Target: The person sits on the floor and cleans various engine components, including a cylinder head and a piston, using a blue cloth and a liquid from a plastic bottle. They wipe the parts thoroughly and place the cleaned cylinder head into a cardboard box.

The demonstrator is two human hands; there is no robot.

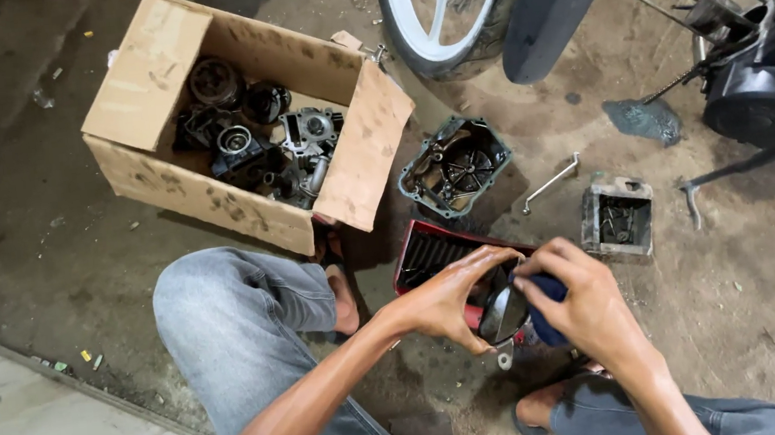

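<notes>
The left hand [449, 302] clamps a round metal part [503, 316] over the red tray [420, 252]. The right hand [589, 307] grips a blue cloth [543, 311] against it. A cardboard box [151, 70] sits far left.

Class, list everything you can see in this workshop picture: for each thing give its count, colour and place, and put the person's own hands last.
Cardboard box: one, brown, upper left, open.
Engine parts: several, dark and silver, inside the box.
Engine cover: one, grey, on the floor right of the box.
Red tray: one, above the hands.
Bent wrench: one, silver, on the floor.
Finned metal block: one, grey, right of the wrench.
Wheel: one, white rim, top centre.
Engine: one, black, right edge.
Round metal part: one, dark, held in the left hand.
Blue cloth: one, in the right hand, pressed to the part.
</notes>
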